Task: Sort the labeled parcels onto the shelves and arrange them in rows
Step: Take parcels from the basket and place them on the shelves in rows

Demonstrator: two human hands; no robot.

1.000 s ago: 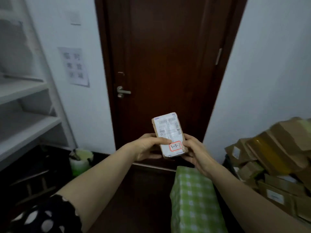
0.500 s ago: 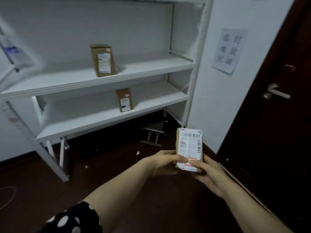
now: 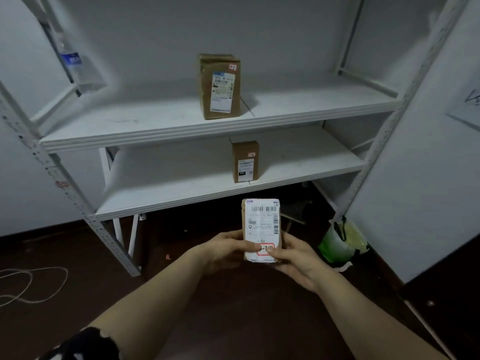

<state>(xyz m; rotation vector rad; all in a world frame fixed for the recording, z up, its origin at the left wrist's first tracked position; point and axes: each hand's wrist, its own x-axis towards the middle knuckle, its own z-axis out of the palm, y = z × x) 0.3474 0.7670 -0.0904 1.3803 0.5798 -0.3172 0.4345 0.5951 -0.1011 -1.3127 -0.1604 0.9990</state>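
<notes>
Both the left hand (image 3: 223,252) and the right hand (image 3: 296,258) grip the labeled parcel (image 3: 262,224) by its lower end, and, the view having swung round within the last second, the shelves (image 3: 155,120) now stand just beyond them, so placing it seems next.

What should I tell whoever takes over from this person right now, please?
Hands: the left hand and the right hand both grip one small labeled parcel, upright, not yet shelved.
Placed: one box stands on the upper shelf, one smaller box on the lower shelf.
To do: read the red-framed tag partly under the thumbs, shelve this parcel accordingly, build rows.
</notes>
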